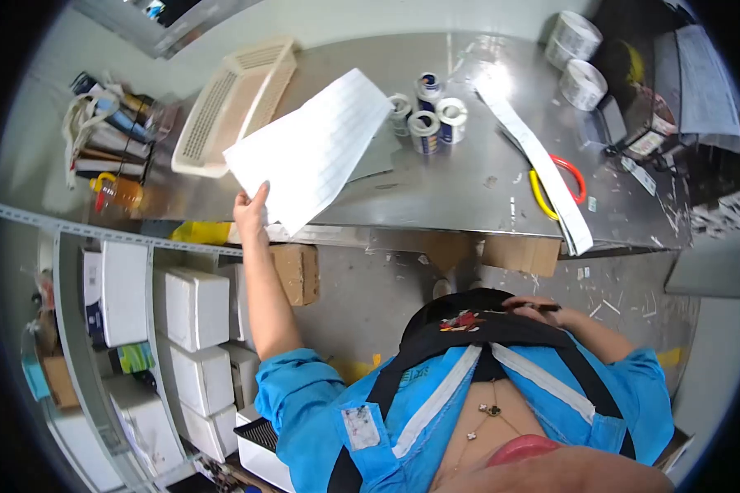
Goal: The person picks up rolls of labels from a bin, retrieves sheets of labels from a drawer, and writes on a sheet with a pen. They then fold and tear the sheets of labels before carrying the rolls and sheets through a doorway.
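Observation:
My left hand pinches the lower left edge of a white paper sheet. The sheet is raised at a slant over the metal table and shows faint rows across its face. Close to my waist, against the black apron, my right hand is closed around a thin dark stick-like object whose kind I cannot make out. Just right of the sheet stand several small label rolls. A grey-green flat piece lies partly hidden under the sheet.
A cream plastic basket sits at the table's left. Scissors with red and yellow handles lie under a long white strip. Large label rolls stand at the back right. White boxes fill the shelf on the left.

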{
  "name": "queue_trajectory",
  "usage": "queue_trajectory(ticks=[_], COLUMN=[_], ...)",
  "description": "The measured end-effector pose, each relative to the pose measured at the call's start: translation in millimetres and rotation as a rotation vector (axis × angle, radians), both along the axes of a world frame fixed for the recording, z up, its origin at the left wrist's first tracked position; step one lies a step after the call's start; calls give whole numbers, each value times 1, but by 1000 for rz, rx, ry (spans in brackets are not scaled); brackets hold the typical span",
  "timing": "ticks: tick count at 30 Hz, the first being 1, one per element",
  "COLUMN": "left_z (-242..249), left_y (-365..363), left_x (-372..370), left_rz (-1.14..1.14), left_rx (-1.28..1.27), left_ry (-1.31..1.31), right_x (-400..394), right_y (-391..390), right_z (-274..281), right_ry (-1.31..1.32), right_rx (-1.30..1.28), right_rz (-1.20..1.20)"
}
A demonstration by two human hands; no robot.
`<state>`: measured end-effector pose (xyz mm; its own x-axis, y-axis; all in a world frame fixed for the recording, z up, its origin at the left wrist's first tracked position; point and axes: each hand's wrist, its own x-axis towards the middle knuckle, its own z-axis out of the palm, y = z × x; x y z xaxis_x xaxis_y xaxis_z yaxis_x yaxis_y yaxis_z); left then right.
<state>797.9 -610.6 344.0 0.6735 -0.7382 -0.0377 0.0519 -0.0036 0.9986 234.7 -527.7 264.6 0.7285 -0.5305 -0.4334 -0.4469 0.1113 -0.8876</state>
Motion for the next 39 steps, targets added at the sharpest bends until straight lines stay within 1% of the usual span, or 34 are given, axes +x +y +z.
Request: queue_trajectory(ticks=[2,3,4,5,6,7,8,9,11,12,14,15,16,19,21,22,24,25,26,28,29,31,32,34,35,36,37,38,39], left_z=[-1,-3,-4,-4,-4,-8,-11,-13,-17,-19,-19,-18,-18,-21,-18,-18,-23,-22,-23,-22,-22,-23,-24,-26,-26,-28,-27,-24,-28], left_y=[-5,-7,-8,-8,-7,-8,-5,-6,-9,-8,-8,-8,-8,-7,-6,-6,-7,-8,-9,-9,-9,-10,-12,-12,-11,-9,-9,-10,-11], left_x=[0,1,-1,-5,-7,-6,-3,0,1,-1,-3,-2,-3,-4,-3,-1,3,4,4,4,4,5,6,8,8,8,6,5,10], left_rz=[-6,-28,-37,-35,-33,-23,-39,-24,-3,-16,-12,-16,-17,8,21,35,-8,-16,-10,8,12,28,33,31,68,85,76,63,42], left_rx=[-28,-28,-33,-15,6,-3,8,-16,-64,-89,-109,-103,-99,-75,-57,-54,-105,-91,-86,-67,-59,-54,-53,-45,-16,-9,-11,-13,-32], left_ry=[-7,-24,-20,-51,-84,-65,-70,-72,-95,-112,-101,-107,-108,-134,-138,-144,-77,-59,-58,-81,-83,-93,-96,-112,-146,-141,-124,-110,-93], right_x=[0,0,-2,-1,0,16,28,30,28,24,19,13,9,-4,-12,-12,-16,-17,-16,-7,-1,14,10,-7,-13,-19,-17,-16,-15], right_y=[-5,-5,-7,-10,-15,-27,-28,-26,-22,-18,-9,-4,-3,-6,-12,-10,-4,-1,4,11,14,16,14,12,12,14,13,11,6], right_z=[-24,-41,-58,-55,-51,-26,-13,-19,-43,-51,-64,-77,-82,-90,-88,-77,-53,-55,-62,-87,-94,-100,-96,-86,-91,-98,-91,-85,-76], right_ry=[-10,-9,-23,-38,-37,63,155,147,136,143,-67,-136,-139,-116,-109,-114,132,164,163,366,361,455,451,401,402,322,239,236,237], right_rx=[101,99,59,23,25,119,221,227,30,34,110,264,269,209,15,16,-91,-36,-32,-217,-211,-230,-230,-312,-312,-371,-431,-430,-377], right_rz=[116,102,192,284,275,371,462,444,568,553,429,373,378,362,320,335,493,457,464,587,593,611,616,590,606,555,500,511,532])
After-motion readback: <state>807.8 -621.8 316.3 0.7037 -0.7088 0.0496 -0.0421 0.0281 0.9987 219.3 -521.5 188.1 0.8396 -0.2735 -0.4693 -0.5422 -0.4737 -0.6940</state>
